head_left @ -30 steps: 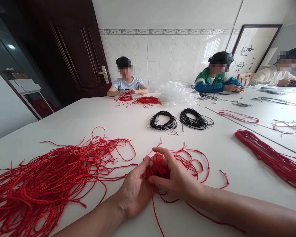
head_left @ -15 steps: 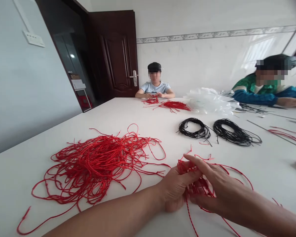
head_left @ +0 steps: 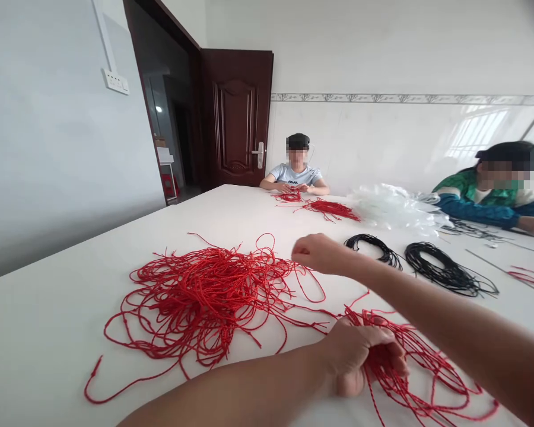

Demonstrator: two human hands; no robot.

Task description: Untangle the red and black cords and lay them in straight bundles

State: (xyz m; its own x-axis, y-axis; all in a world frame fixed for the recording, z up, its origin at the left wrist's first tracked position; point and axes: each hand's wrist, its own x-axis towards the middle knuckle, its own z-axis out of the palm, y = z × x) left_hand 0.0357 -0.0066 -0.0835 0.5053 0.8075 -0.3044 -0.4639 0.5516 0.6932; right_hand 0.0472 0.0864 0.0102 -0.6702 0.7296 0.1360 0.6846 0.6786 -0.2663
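My left hand [head_left: 367, 356] is closed round a bundle of red cords [head_left: 420, 362] low at the right of centre. The cords' loops spread out past its fingers across the white table. My right hand [head_left: 318, 254] is raised beyond the left one, beside the right edge of a large tangled pile of red cords [head_left: 218, 290]. Its fingers curl inward, and whatever they grip, if anything, is hidden. Loose cord ends from the pile reach toward my left hand.
Two black cord coils [head_left: 445, 270] lie beyond my right forearm, which partly covers one. Clear plastic bags [head_left: 396, 207] sit farther back. A co-worker [head_left: 296, 172] handles red cords across the table; another person [head_left: 493, 190] sits at the right.
My right hand has left the bundle and moved up and left to the edge of the cord pile. My left hand still holds the bundle. The view has shifted.
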